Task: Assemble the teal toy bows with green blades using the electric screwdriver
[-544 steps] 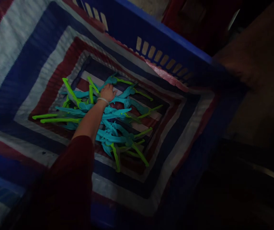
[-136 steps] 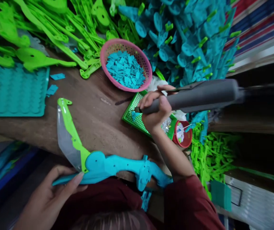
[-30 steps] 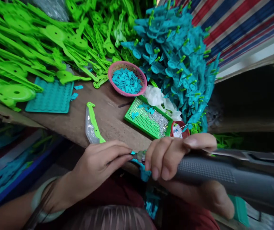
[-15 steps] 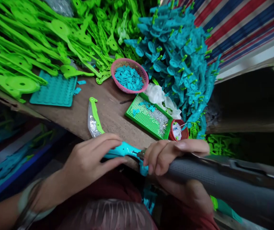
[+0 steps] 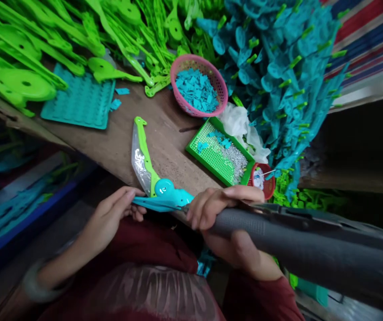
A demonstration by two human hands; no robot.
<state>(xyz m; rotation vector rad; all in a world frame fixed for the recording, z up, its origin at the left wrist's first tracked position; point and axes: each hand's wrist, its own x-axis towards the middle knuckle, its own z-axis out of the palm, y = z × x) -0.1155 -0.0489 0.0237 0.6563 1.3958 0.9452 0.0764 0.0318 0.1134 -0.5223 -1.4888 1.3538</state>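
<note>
My left hand (image 5: 119, 206) pinches the left end of a glossy blue plastic toy part (image 5: 154, 203) at the table's front edge. This part has a round disc and a narrow handle. A green arm with a clear curved blade (image 5: 141, 162) reaches away from beside the disc; whether they are joined I cannot tell. My right hand (image 5: 226, 214) is wrapped around the front of a thick dark grey power screwdriver (image 5: 292, 240), which lies nearly level. Its thin bit points left at the blue part's right end, and my fingers partly hide the tip.
A pink basket (image 5: 223, 96) of blue chips and a green tray (image 5: 194, 154) of screws stand beyond my hands, with a small red basket (image 5: 269, 189) alongside. Green parts (image 5: 27, 84) pile up at back left, blue parts (image 5: 278, 67) at back right. A teal textured mat (image 5: 77, 102) lies left.
My left hand has slid left along the blue part to its end, uncovering the disc. The part now sits at a different angle. My right hand and the screwdriver have shifted slightly left in view.
</note>
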